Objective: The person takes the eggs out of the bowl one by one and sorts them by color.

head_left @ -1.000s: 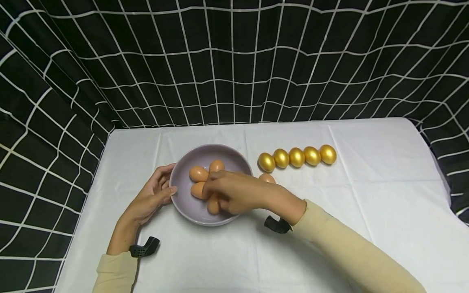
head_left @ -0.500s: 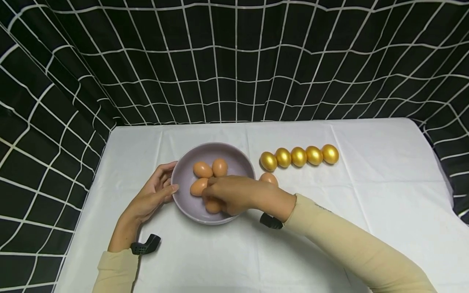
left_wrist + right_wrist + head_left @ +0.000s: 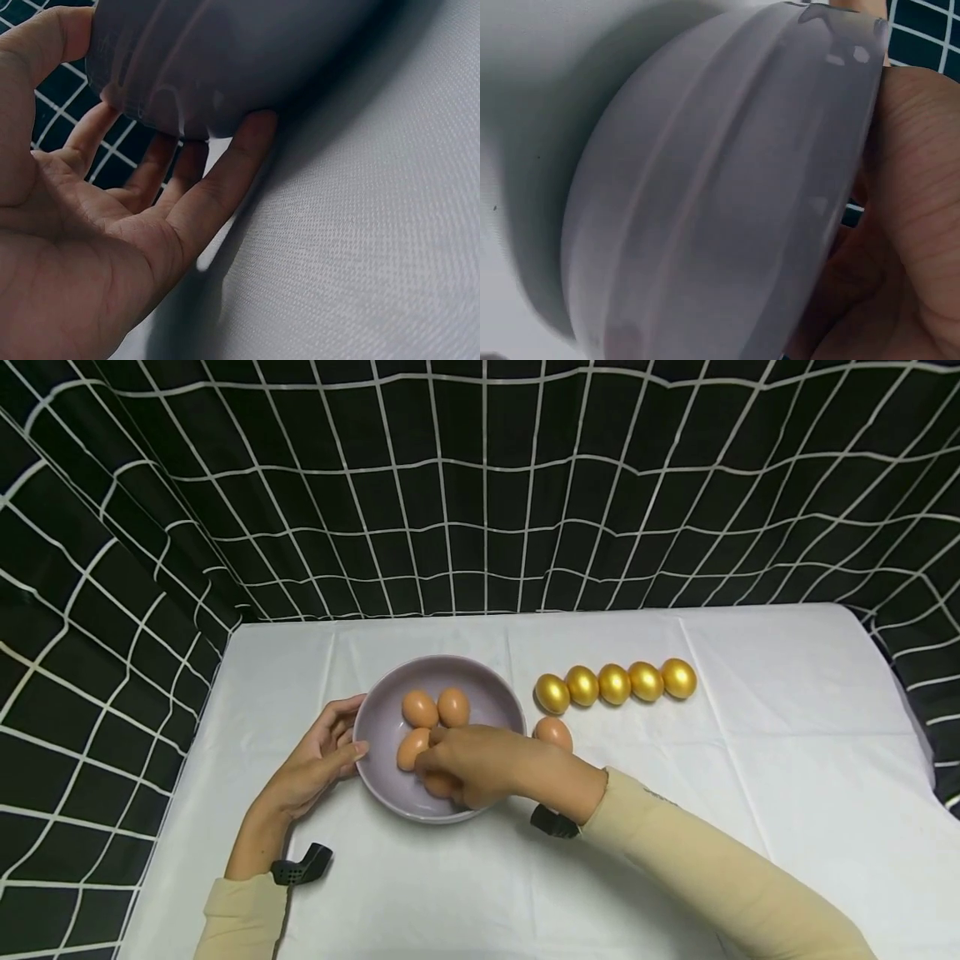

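Note:
A mauve bowl [image 3: 382, 785] stands on the white cloth with several brown eggs [image 3: 419, 707] in it. At its left side my left hand [image 3: 311, 764] holds the bowl, thumb at the rim and fingertips against the outer wall, as the left wrist view also shows. My right hand [image 3: 483, 764] reaches over the right rim into the bowl, its curled fingers round a brown egg [image 3: 440, 785] that is partly hidden beneath them. One more brown egg [image 3: 412, 750] lies against its fingertips. In the right wrist view the bowl's wall [image 3: 705, 187] hides the fingertips.
A row of several golden eggs [image 3: 614, 684] lies right of the bowl. One brown egg [image 3: 553, 732] sits below the row's left end, beside my right forearm. A black curtain with white grid lines [image 3: 480, 493] borders the white-covered table [image 3: 825, 710].
The eggs in the bowl have shifted: the upper two show more fully, and the one by the fingertips has turned more upright. My right hand stays in the bowl; the left keeps its place.

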### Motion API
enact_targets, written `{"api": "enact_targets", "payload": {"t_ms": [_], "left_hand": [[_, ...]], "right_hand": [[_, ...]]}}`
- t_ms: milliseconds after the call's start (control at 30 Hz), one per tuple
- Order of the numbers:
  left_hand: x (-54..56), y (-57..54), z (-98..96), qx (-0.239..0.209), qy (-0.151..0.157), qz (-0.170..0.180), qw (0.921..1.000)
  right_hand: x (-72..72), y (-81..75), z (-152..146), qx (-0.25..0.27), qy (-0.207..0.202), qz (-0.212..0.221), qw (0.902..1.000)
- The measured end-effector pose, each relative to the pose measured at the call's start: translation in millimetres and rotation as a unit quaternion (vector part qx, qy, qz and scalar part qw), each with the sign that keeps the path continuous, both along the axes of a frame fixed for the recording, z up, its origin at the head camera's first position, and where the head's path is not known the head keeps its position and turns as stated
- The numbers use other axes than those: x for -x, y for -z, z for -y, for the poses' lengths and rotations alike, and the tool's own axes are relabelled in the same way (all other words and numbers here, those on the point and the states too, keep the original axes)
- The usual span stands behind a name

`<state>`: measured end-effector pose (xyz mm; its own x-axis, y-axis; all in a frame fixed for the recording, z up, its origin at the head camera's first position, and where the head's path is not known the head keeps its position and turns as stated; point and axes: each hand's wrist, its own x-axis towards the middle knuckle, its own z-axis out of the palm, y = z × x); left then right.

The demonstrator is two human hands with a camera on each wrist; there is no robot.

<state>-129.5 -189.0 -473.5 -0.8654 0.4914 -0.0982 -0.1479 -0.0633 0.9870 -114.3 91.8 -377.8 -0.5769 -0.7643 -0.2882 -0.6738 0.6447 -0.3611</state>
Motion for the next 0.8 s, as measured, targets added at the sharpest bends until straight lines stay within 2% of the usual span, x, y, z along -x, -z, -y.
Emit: {"api": "enact_targets", "payload": {"t_ms": [267,533,700,800], "left_hand": [[0.6,0.9,-1.1,0.001,-0.003,0.003,1.0],[-0.6,1.6,-1.5,-0.005,-0.001,0.004,1.0],[-0.3,1.3,-1.4,-0.01,0.002,-0.001,0.9999],[0.1,1.2,-0.5,-0.01,0.002,-0.004,0.9999]], "right_hand": [[0.6,2.6,-8,0.048,0.01,-0.008,0.9988],[0.7,2.3,-19,0.132,0.023,-0.006,0.9909],[-2.2,1.2,-30,0.198,0.071,-0.004,0.9775],[-5.3,2.6,-38,0.253,0.12,0.019,0.9596]]}}
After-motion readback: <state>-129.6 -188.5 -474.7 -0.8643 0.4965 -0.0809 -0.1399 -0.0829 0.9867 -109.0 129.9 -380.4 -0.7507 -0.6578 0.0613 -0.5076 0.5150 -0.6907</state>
